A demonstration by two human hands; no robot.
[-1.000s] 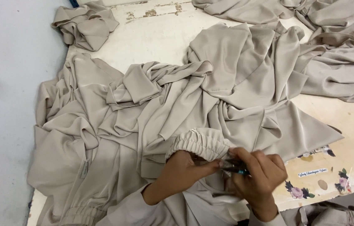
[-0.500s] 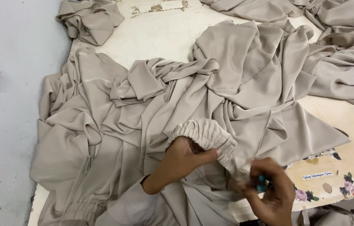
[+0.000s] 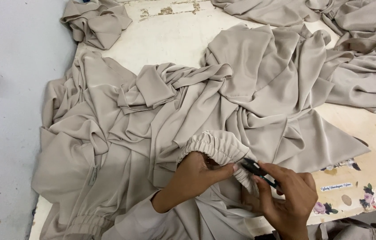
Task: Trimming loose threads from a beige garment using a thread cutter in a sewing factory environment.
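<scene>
A large crumpled beige fabric garment [image 3: 188,115] lies across the worn white wooden table [image 3: 174,31]; a smaller bunched beige cloth [image 3: 95,21] sits behind it, far left.

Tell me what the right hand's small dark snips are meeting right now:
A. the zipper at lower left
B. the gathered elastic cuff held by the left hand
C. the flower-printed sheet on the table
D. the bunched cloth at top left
B: the right hand holds the snips with their tip at the gathered cuff, which the left hand pinches.
</scene>
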